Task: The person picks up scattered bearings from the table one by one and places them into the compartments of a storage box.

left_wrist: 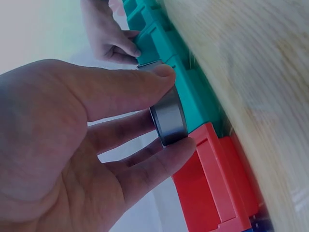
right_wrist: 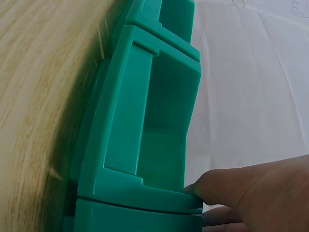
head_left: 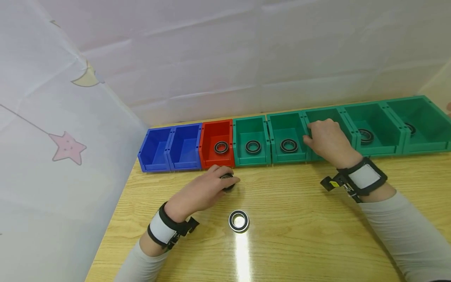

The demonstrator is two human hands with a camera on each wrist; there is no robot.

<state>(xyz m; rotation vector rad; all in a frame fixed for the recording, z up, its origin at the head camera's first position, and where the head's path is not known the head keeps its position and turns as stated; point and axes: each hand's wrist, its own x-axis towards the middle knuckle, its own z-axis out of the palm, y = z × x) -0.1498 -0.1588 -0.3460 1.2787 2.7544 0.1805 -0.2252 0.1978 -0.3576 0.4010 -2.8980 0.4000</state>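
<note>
My left hand (head_left: 208,186) pinches a ball bearing (left_wrist: 170,118) between thumb and fingers, just in front of the red bin (head_left: 216,158). The bearing's smooth steel outer ring shows in the left wrist view. Another bearing (head_left: 238,221) with a black seal lies flat on the table nearer to me. On the right, my other hand (head_left: 327,139) grips the rim of a green bin (right_wrist: 120,116), thumb on one side of the wall and fingers on the other. Its fingertips are partly hidden.
Two blue bins (head_left: 154,150) stand at the row's left end, and several green bins (head_left: 251,159) run right from the red one. Single bearings lie in the red bin and in several green ones. A white sheet (head_left: 211,58) hangs behind the row on the wooden table (head_left: 282,235).
</note>
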